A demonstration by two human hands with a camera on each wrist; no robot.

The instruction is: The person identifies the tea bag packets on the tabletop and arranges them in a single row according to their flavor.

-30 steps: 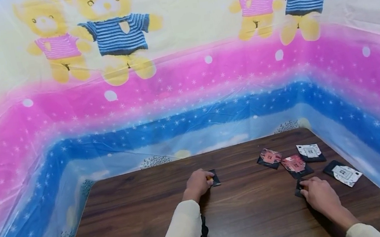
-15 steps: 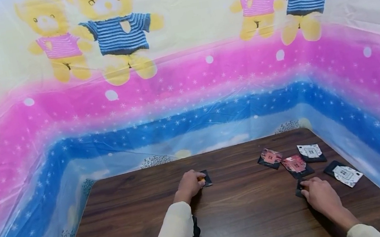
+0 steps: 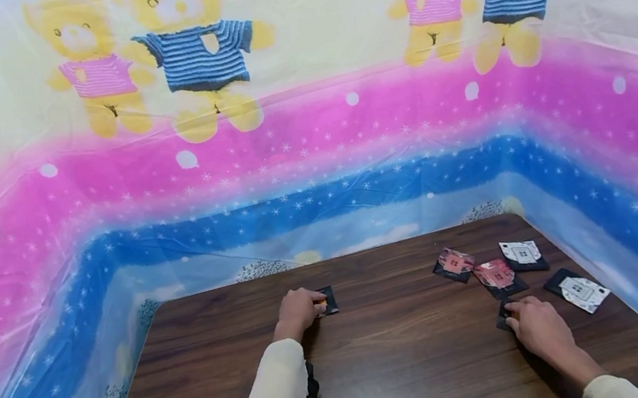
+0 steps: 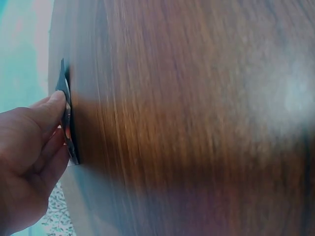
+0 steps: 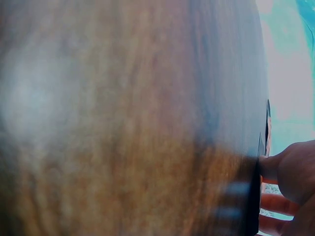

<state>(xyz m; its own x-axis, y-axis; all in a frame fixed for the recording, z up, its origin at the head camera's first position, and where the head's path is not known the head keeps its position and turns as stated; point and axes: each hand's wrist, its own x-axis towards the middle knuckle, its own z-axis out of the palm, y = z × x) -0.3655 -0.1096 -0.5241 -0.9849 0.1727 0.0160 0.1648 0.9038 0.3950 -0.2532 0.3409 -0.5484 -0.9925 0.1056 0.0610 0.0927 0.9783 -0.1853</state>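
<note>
In the head view my left hand (image 3: 298,311) pinches a small flat black packet (image 3: 330,299) with an orange patch, near the back of the brown table (image 3: 405,358). The left wrist view shows the thumb on one face of that packet (image 4: 74,153) and fingers behind it. At the right, my right hand (image 3: 541,329) pinches another dark flat packet (image 3: 502,317) by its edge. Its printed face is mostly hidden by the fingers. Seen from the right wrist, this packet (image 5: 253,199) is nearly edge-on beside the fingers (image 5: 278,202).
Beyond the right hand lie two black packets with red print, one (image 3: 499,276) just past the fingers and one (image 3: 455,264) farther back. Two black-and-white packets (image 3: 522,254) lie to their right, the nearer one (image 3: 582,292) by the table's right edge. A patterned cloth (image 3: 318,192) hangs around the table.
My left hand has moved left across the table, carrying its packet along. The right hand stays in place with its packet, and the other packets have not moved.
</note>
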